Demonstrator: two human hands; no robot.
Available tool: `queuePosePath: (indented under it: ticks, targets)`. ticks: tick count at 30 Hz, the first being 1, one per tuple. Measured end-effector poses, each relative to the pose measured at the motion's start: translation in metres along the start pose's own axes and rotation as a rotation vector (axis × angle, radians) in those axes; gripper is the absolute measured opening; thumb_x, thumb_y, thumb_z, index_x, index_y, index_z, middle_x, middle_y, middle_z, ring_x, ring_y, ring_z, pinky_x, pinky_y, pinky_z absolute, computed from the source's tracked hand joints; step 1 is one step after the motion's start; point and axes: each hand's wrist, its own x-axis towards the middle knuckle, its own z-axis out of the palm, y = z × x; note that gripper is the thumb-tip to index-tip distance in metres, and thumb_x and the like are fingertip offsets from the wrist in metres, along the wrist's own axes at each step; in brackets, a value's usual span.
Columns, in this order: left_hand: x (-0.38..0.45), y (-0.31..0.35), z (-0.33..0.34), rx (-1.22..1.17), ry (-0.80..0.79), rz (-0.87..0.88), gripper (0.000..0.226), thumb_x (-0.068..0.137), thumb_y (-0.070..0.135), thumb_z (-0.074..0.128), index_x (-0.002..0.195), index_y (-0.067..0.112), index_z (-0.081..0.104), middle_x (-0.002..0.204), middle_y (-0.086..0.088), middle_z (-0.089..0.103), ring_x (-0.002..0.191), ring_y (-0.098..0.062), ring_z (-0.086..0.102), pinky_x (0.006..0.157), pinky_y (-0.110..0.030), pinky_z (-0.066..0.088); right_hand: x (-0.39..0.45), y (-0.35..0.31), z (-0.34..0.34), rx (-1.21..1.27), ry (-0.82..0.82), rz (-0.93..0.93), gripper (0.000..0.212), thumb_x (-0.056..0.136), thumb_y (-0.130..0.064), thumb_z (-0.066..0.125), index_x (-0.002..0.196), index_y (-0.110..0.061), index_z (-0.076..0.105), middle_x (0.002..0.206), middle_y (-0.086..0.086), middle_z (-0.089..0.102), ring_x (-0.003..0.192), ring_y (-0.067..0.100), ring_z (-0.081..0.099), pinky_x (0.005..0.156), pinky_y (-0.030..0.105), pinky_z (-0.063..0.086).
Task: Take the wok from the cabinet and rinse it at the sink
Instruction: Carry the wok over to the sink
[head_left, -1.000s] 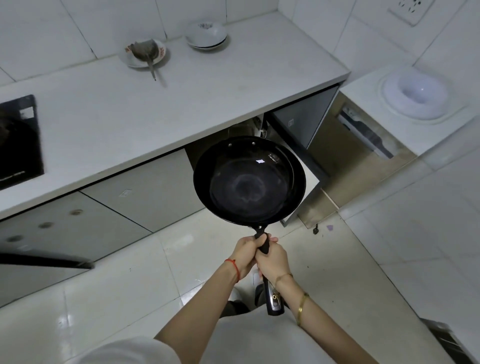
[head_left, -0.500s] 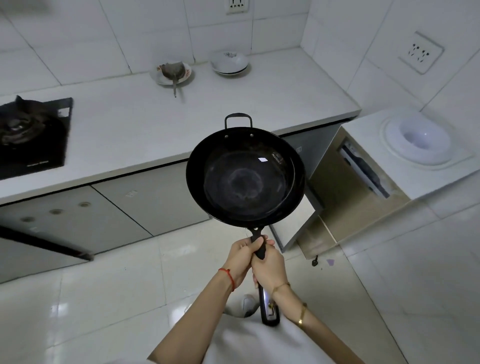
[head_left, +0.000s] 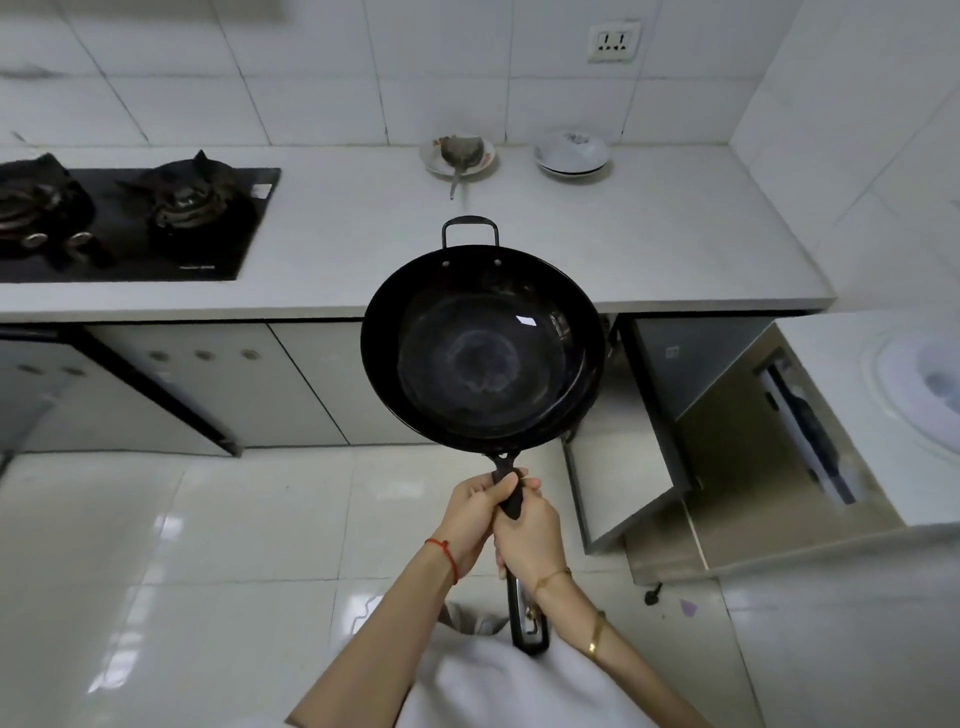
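Note:
A black wok (head_left: 483, 353) with a small loop handle at its far rim hangs in the air in front of the counter edge, its inside facing me. Both hands grip its long black handle: my left hand (head_left: 475, 514) higher up, my right hand (head_left: 532, 535) just below it. The handle's end sticks out under my right wrist. Behind the wok the cabinet door (head_left: 618, 483) stands open; the cabinet's inside is mostly hidden by the wok. No sink is in view.
The white counter (head_left: 649, 249) carries a gas hob (head_left: 130, 223) at left, a plate with a spatula (head_left: 457, 156) and stacked bowls (head_left: 571, 153) at the back. A white appliance (head_left: 914, 395) stands at right. The floor is glossy tile (head_left: 208, 545).
The wok has come up and toward me, away from the open cabinet, and my view has risen so the hob and wall socket show. Both hands keep the same grip.

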Motion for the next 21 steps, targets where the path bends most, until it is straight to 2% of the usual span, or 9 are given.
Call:
queuePosePath:
  ticks: [3, 7, 15, 18, 21]
  targets:
    - [-0.001, 0.004, -0.01, -0.038, 0.042, 0.025, 0.029, 0.098, 0.01, 0.051, 0.119, -0.008, 0.059, 0.108, -0.017, 0.07, 0.097, -0.022, 0.068, 0.075, -0.026, 0.058, 0.002, -0.006, 0.008, -0.022, -0.051, -0.023, 0.02, 0.096, -0.016, 0.042, 0.09, -0.005, 0.058, 0.048, 0.007, 0.052, 0.026, 0.012, 0.045, 0.031, 0.025, 0.04]
    - [-0.003, 0.007, -0.023, -0.071, 0.078, 0.044, 0.029, 0.098, 0.011, 0.051, 0.119, -0.008, 0.059, 0.11, -0.019, 0.07, 0.098, -0.023, 0.068, 0.073, -0.025, 0.056, 0.005, -0.012, 0.019, -0.062, -0.1, -0.041, 0.019, 0.094, -0.015, 0.043, 0.091, -0.006, 0.06, 0.052, 0.008, 0.054, 0.026, 0.011, 0.046, 0.031, 0.024, 0.04]
    - [-0.01, 0.011, -0.047, -0.171, 0.195, 0.116, 0.028, 0.097, 0.011, 0.053, 0.117, -0.006, 0.061, 0.11, -0.019, 0.07, 0.103, -0.025, 0.067, 0.091, -0.031, 0.054, 0.008, -0.025, 0.043, -0.142, -0.201, -0.115, 0.019, 0.096, -0.015, 0.044, 0.091, -0.007, 0.06, 0.056, 0.007, 0.056, 0.028, 0.008, 0.047, 0.031, 0.021, 0.038]
    - [-0.016, 0.011, -0.059, -0.223, 0.255, 0.16, 0.028, 0.096, 0.011, 0.053, 0.117, -0.006, 0.061, 0.109, -0.019, 0.07, 0.105, -0.026, 0.066, 0.1, -0.036, 0.05, 0.008, -0.027, 0.056, -0.162, -0.255, -0.137, 0.019, 0.095, -0.015, 0.044, 0.087, -0.009, 0.06, 0.056, 0.01, 0.058, 0.032, 0.013, 0.049, 0.032, 0.024, 0.041]
    - [-0.021, 0.013, -0.073, -0.266, 0.311, 0.204, 0.027, 0.096, 0.01, 0.053, 0.116, -0.006, 0.061, 0.108, -0.019, 0.07, 0.104, -0.026, 0.066, 0.101, -0.037, 0.049, 0.009, -0.031, 0.072, -0.196, -0.314, -0.167, 0.018, 0.094, -0.016, 0.046, 0.088, -0.01, 0.062, 0.061, 0.012, 0.061, 0.039, 0.017, 0.053, 0.033, 0.023, 0.041]
